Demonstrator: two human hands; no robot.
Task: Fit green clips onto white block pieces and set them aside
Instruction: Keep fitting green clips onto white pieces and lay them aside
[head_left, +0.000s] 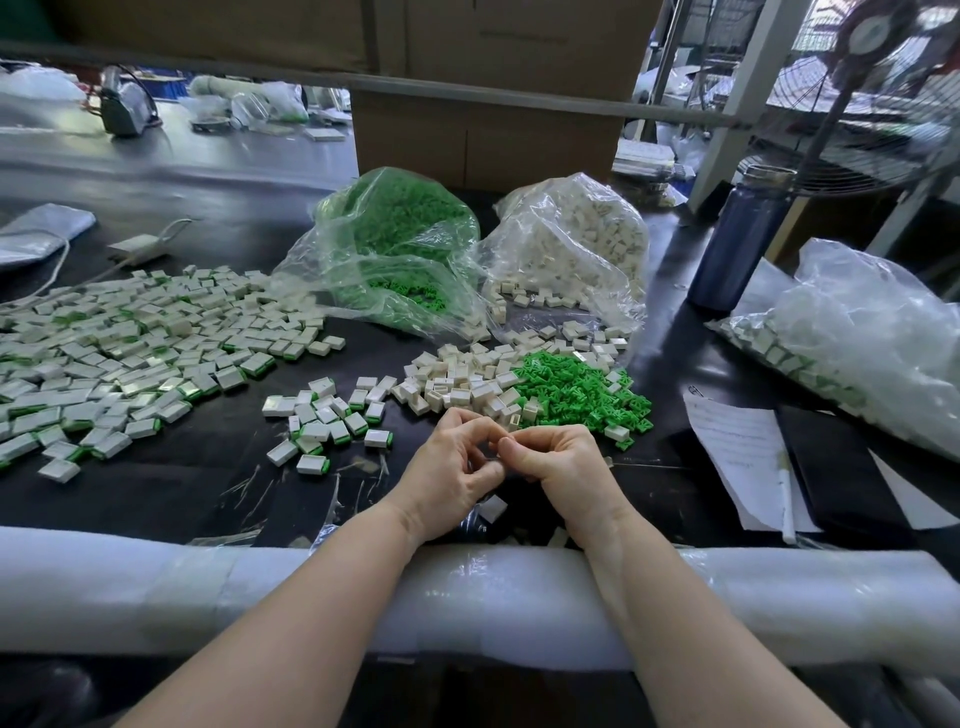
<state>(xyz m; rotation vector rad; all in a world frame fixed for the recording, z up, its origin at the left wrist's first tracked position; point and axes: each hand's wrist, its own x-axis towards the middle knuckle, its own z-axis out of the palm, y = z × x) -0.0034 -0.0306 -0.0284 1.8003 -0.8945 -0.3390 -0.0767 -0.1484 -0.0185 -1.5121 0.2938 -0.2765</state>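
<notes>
A single head-worn wide-angle camera is looking forward and down from above the person's forearms, sitting close over the left hand (451, 467) and right hand (558, 465) at frame centre. Beyond the hands it is taking in the black table (218, 478); lines are bending toward the edges.

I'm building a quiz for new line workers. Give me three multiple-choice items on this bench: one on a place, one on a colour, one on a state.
1. Where is the loose green clip pile?
A. right of the loose white blocks
B. inside the bottle
C. on the paper

2. What colour is the bottle?
A. red
B. dark blue
C. yellow

3. How are the hands?
A. flat on the table
B. apart, idle
C. together, fingers curled

Answers: A, the clips adjoin the blocks' right side; B, its body is dark blue; C, left hand and right hand meet at the fingertips.
</notes>
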